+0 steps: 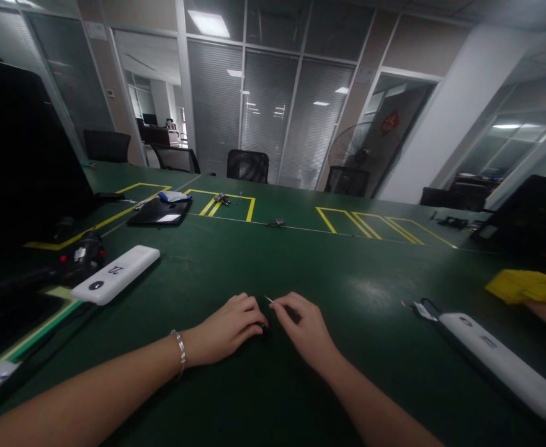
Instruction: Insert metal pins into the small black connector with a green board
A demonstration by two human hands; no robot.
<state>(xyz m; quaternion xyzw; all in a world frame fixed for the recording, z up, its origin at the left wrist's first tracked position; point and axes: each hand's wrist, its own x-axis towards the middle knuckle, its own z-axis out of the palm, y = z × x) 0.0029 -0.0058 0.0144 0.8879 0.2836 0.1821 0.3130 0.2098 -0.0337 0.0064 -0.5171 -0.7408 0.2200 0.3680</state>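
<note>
Pinching a thin, pale, needle-like rod [269,299] between thumb and forefinger, the right hand [303,326] stands just beside the left hand [238,329] over a dark green tabletop [236,403]. The rod's free end points toward the left fingertips, apart from them. The left fingers curl beside a small, dark, rounded object [264,326]; whether they grip it cannot be told. A silver-coloured bracelet [180,352] circles the left wrist. Well apart lie a white, oblong, round-cornered case [124,272] at left and a long, white, bar-shaped case [505,360] at right.
</note>
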